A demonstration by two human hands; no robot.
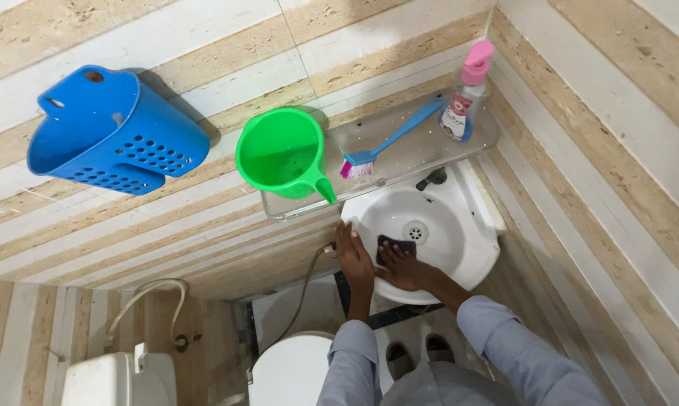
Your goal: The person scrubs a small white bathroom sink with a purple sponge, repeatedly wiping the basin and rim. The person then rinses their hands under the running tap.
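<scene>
A small white corner sink (471, 240) sits below a clear shelf. My right hand (403, 267) presses a dark purple scrub pad (396, 244) against the inside of the basin, near the drain (415, 230). My left hand (352, 254) rests flat on the sink's left rim with fingers spread, holding nothing. Both arms wear grey-blue sleeves.
The clear shelf (399, 162) carries a green mug (283, 154), a blue brush with pink bristles (388, 143) and a pink-topped pump bottle (465, 94). A blue perforated basket (114, 131) hangs on the striped tile wall. A white toilet (287, 372) and cistern (117, 380) stand below left.
</scene>
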